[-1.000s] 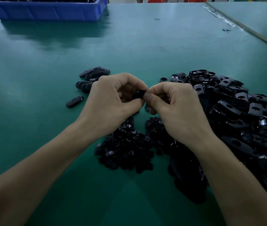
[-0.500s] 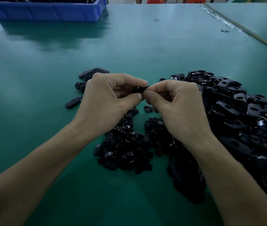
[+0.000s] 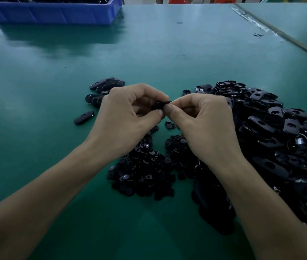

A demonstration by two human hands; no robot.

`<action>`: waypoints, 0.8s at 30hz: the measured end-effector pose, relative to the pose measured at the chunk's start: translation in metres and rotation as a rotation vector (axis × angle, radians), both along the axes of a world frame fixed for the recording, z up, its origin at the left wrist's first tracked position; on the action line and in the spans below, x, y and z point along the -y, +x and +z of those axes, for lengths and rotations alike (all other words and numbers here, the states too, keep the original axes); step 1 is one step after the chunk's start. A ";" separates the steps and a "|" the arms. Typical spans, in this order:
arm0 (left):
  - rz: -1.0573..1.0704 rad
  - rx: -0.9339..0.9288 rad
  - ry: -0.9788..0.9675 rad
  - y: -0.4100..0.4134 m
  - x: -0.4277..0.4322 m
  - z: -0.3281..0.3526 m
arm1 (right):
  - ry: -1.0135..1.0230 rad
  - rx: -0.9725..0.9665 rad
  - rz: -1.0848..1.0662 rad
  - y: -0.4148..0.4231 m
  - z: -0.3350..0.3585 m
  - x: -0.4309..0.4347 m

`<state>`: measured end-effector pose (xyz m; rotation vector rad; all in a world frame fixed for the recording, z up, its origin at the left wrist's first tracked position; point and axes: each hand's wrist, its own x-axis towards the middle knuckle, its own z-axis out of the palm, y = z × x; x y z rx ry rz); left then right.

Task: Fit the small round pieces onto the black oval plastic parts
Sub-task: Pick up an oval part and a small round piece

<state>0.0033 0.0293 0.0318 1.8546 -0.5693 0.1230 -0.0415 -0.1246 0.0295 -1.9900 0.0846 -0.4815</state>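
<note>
- The left hand [image 3: 128, 117] and right hand [image 3: 203, 124] both pinch a glossy black oval part [image 3: 158, 106].
- Tiny round pieces [image 3: 145, 171] heap beneath; the smooth green desk [image 3: 167, 53] stretches to its far edge.

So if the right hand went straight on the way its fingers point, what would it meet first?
The black oval part that the right hand pinches, then likely the left hand holding it.
</note>
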 end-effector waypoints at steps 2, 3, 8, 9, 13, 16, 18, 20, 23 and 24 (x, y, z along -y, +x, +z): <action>0.017 0.005 0.003 0.001 0.000 -0.002 | -0.035 0.012 -0.004 0.000 0.000 -0.003; 0.027 0.008 0.006 0.001 0.001 -0.002 | -0.051 0.023 -0.003 -0.001 0.000 -0.005; 0.062 0.026 0.004 0.002 0.000 -0.004 | -0.144 0.054 -0.004 -0.004 0.002 -0.011; 0.072 0.029 0.003 0.002 0.000 -0.004 | -0.164 0.058 -0.003 -0.005 0.002 -0.012; 0.112 0.049 0.037 0.005 -0.002 -0.005 | -0.212 0.050 0.043 -0.007 0.003 -0.014; 0.123 0.046 0.052 0.007 -0.004 -0.007 | -0.236 0.039 0.059 -0.008 0.002 -0.013; 0.103 0.028 0.035 0.007 -0.004 -0.006 | -0.223 0.055 0.037 -0.007 0.003 -0.010; 0.062 -0.013 -0.004 0.006 -0.003 -0.005 | -0.223 0.039 0.011 -0.006 0.004 -0.005; -0.032 -0.096 -0.079 0.004 -0.003 -0.002 | -0.170 -0.003 0.046 -0.005 0.005 -0.001; -0.062 -0.117 -0.093 0.004 -0.003 -0.001 | -0.153 -0.002 0.059 -0.004 0.005 -0.001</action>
